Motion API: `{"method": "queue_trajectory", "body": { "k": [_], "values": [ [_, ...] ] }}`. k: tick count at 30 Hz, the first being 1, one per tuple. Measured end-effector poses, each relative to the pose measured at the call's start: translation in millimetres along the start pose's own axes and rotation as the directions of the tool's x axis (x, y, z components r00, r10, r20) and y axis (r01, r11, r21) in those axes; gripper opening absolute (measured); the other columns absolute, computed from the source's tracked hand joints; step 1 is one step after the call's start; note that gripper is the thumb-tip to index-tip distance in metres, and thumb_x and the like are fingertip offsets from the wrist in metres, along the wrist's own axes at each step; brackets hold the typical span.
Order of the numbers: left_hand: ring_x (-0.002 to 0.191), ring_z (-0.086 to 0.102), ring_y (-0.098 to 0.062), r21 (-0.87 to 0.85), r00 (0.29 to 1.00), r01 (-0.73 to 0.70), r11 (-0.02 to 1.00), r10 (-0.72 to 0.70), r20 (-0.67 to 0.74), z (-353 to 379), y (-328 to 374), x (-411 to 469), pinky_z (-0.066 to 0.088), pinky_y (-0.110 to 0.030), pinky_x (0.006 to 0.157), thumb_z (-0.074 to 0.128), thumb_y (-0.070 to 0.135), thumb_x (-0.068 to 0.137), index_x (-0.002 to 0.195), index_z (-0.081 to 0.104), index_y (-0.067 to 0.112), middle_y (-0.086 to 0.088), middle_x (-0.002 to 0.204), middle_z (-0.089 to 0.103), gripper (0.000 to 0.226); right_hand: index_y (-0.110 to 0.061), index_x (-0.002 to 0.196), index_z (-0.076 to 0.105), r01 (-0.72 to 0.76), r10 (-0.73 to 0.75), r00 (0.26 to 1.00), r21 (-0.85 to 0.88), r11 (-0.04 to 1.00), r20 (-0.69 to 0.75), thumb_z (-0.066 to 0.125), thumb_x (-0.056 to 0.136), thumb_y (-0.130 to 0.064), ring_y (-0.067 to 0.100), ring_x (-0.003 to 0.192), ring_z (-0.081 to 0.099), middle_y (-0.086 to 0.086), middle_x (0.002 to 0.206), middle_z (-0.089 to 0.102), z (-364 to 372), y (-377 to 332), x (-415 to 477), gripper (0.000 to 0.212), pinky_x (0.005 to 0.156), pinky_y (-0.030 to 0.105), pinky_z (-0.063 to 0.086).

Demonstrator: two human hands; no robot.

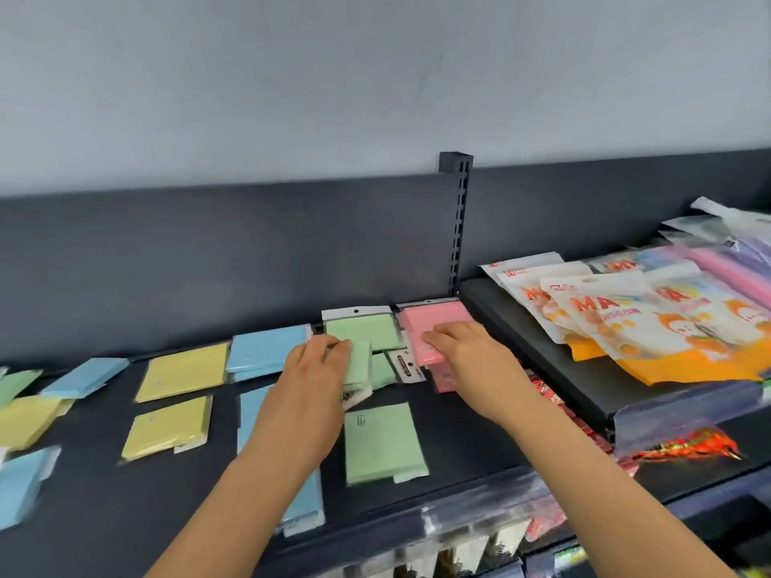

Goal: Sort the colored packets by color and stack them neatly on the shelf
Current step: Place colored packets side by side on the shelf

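At the centre of the frame a green packet (359, 365) is held in the left grip (321, 360), a bare hand with its fingers curled over the packet's far edge. The packet sits tilted against the near side of the green stack (363, 329), probably so it can be squared onto that stack. Just right of it, the right grip (463, 344) is closed on a pink packet (425, 349), fingers wrapped over its left edge. This packet lies on the near part of the pink stack (436, 317). The two stacks sit side by side against the back panel (208, 264), the pink one tucked beside the slotted post (459, 227). That puts each colour in its own column with a hard edge to line up against.

Lower down, near the centre of the frame, a loose green packet (384, 442) lies flat on the dark shelf (104, 515), apart from its stack and likely due to join it. To the left, blue packets (267, 350) and yellow packets (183, 377) lie singly or in small piles. More green and blue ones sit at the far left edge, so the sorting looks only partly done.

At the right of the frame, a separate raised shelf carries printed snack bags (626, 314), no part of the sorting. Motion blur softens the edges of the frame.
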State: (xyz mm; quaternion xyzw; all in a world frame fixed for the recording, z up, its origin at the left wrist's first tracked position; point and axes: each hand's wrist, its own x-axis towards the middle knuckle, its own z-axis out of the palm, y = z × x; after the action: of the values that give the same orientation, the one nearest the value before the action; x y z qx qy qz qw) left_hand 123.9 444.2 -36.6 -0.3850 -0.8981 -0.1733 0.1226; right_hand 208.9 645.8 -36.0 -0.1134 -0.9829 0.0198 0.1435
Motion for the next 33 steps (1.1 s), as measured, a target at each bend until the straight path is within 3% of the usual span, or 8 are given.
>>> {"method": "queue_trajectory", "body": {
  "k": [6, 14, 16, 18, 21, 26, 29, 33],
  "values": [
    [0.124, 0.034, -0.019, 0.010, 0.996, 0.082, 0.997, -0.082, -0.039, 9.2, 30.1, -15.8, 0.045, -0.032, 0.093, 0.053, 0.001, 0.085, 0.140, 0.035, 0.017, 0.003, 0.139, 0.035, 0.060, -0.016, 0.140, 0.039, 0.044, -0.041, 0.998, -0.061, 0.997, 0.054, 0.045, 0.087, -0.002, 0.023, 0.133, 0.031, 0.004, 0.143, 0.038, 4.4, 18.1, 0.2, 0.054, 0.103, 0.031, 0.035],
    [0.132, 0.026, -0.018, 0.027, 0.987, 0.139, 0.990, -0.136, -0.082, 12.7, 55.3, -27.1, 0.035, -0.027, 0.102, 0.043, -0.002, 0.087, 0.144, 0.025, 0.017, 0.002, 0.146, 0.027, 0.063, -0.021, 0.147, 0.025, 0.056, -0.099, 0.963, 0.172, 0.984, 0.251, 0.047, 0.078, 0.009, 0.024, 0.139, 0.025, 0.002, 0.153, 0.026, 2.7, 32.9, -2.2, 0.078, 0.116, 0.031, 0.020],
    [0.132, 0.024, -0.017, 0.030, 0.986, 0.144, 0.989, -0.141, -0.095, 13.5, 60.6, -25.7, 0.031, -0.025, 0.104, 0.041, -0.002, 0.088, 0.146, 0.017, 0.017, 0.002, 0.147, 0.025, 0.066, -0.022, 0.145, 0.031, -0.007, -0.079, 0.982, 0.454, 0.891, 0.170, 0.046, 0.084, 0.006, 0.019, 0.137, 0.032, -0.002, 0.149, 0.034, -6.2, 24.7, -3.5, 0.069, 0.110, 0.020, 0.023],
    [0.134, 0.021, -0.016, 0.018, 0.982, 0.157, 0.987, -0.154, -0.112, 13.0, 65.8, -23.5, 0.024, -0.023, 0.109, 0.040, -0.002, 0.088, 0.148, 0.011, 0.017, 0.001, 0.148, 0.023, 0.069, -0.022, 0.139, 0.040, -0.082, -0.014, 0.992, 0.743, 0.664, 0.122, 0.050, 0.093, -0.010, 0.018, 0.127, 0.048, -0.002, 0.138, 0.048, -13.2, 11.1, -5.8, 0.049, 0.097, 0.013, 0.035],
    [0.137, 0.019, -0.016, -0.029, 0.982, 0.140, 0.990, -0.142, -0.126, 13.1, 69.4, -18.2, 0.016, -0.022, 0.112, 0.042, -0.005, 0.085, 0.147, 0.014, 0.014, -0.001, 0.148, 0.025, 0.071, -0.025, 0.130, 0.044, -0.227, 0.007, 0.970, 0.898, 0.376, 0.242, 0.062, 0.086, -0.039, 0.014, 0.095, 0.063, -0.002, 0.113, 0.059, -15.9, -12.8, -8.7, 0.049, 0.081, 0.023, 0.053],
    [0.140, 0.012, -0.002, -0.365, 0.986, 0.146, 0.920, -0.106, 0.126, -0.3, 50.0, -14.1, 0.017, -0.014, 0.108, 0.057, -0.004, 0.079, 0.146, 0.021, 0.026, 0.017, 0.151, 0.015, 0.081, -0.026, 0.129, 0.041, -0.221, 0.056, 0.975, 0.890, 0.399, 0.217, 0.067, 0.084, -0.016, 0.020, 0.098, 0.059, 0.004, 0.107, 0.058, -7.0, -19.6, -3.3, 0.052, 0.081, 0.030, 0.049],
    [0.127, 0.039, -0.003, -0.554, 0.967, 0.248, 0.795, -0.242, 0.084, -15.0, 33.6, -13.6, 0.034, -0.019, 0.100, 0.061, 0.004, 0.086, 0.137, 0.042, 0.028, 0.014, 0.138, 0.041, 0.060, -0.022, 0.114, 0.050, -0.238, 0.040, 0.970, 0.899, 0.368, 0.240, 0.058, 0.090, -0.009, 0.014, 0.091, 0.059, 0.004, 0.106, 0.063, -9.1, -11.7, 1.9, 0.028, 0.066, 0.020, 0.047],
    [0.101, 0.059, -0.003, -0.478, 0.941, 0.335, 0.812, -0.314, 0.126, -10.1, 22.6, -15.9, 0.042, -0.016, 0.084, 0.057, 0.028, 0.091, 0.125, 0.057, 0.025, 0.009, 0.114, 0.064, 0.034, -0.021, 0.094, 0.060, -0.260, -0.061, 0.950, 0.887, 0.380, 0.305, 0.056, 0.091, -0.009, 0.011, 0.083, 0.059, 0.001, 0.093, 0.065, -1.2, -19.7, 6.3, 0.013, 0.065, 0.022, 0.046]
  ]
}}
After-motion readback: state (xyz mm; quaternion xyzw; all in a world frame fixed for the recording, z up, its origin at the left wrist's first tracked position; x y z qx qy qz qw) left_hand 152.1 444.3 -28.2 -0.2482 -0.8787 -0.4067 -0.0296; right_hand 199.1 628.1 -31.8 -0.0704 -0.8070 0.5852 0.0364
